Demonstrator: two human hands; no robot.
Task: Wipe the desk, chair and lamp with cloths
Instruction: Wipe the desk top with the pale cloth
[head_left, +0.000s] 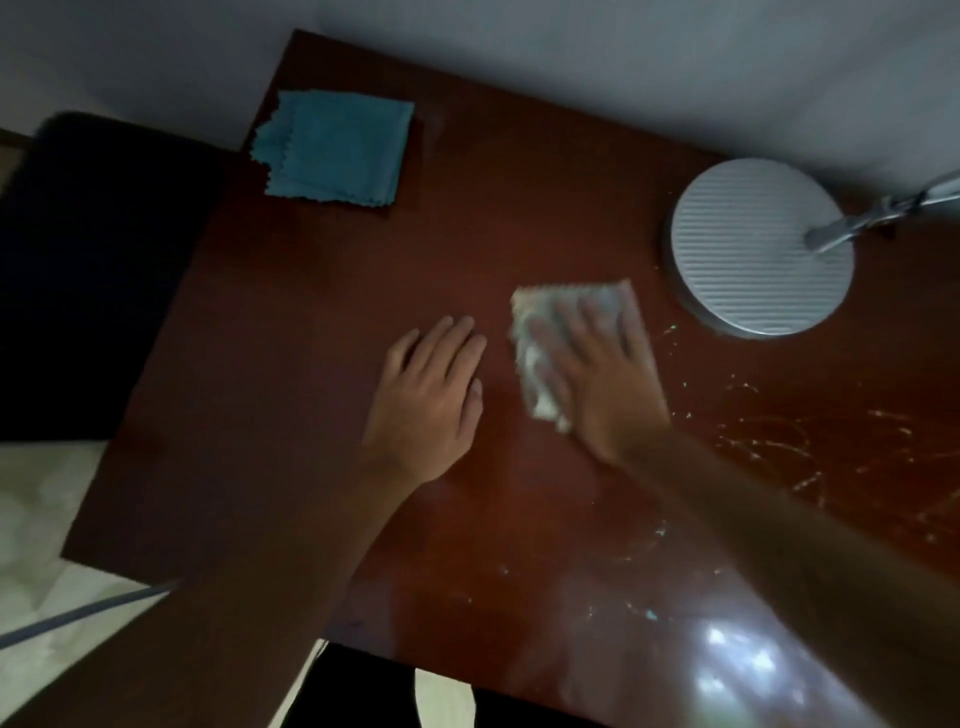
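Observation:
A dark red-brown desk (291, 395) fills the view. My right hand (597, 374) lies flat, fingers spread, pressing a pale folded cloth (535, 358) onto the desktop near its middle; hand and cloth are blurred. My left hand (431, 400) rests flat on the bare wood just left of the cloth, holding nothing. A folded teal cloth (335, 148) lies at the desk's far left corner. The lamp's round ribbed grey base (748, 254) stands at the far right, its metal arm (883, 213) running off to the right. A dark chair seat (93, 270) sits left of the desk.
Pale smears and specks (779, 441) streak the desktop to the right of my right hand and toward the near edge. A white wall (571, 57) runs behind the desk. Light floor (36, 530) shows at the lower left, with a grey cable (78, 613) across it.

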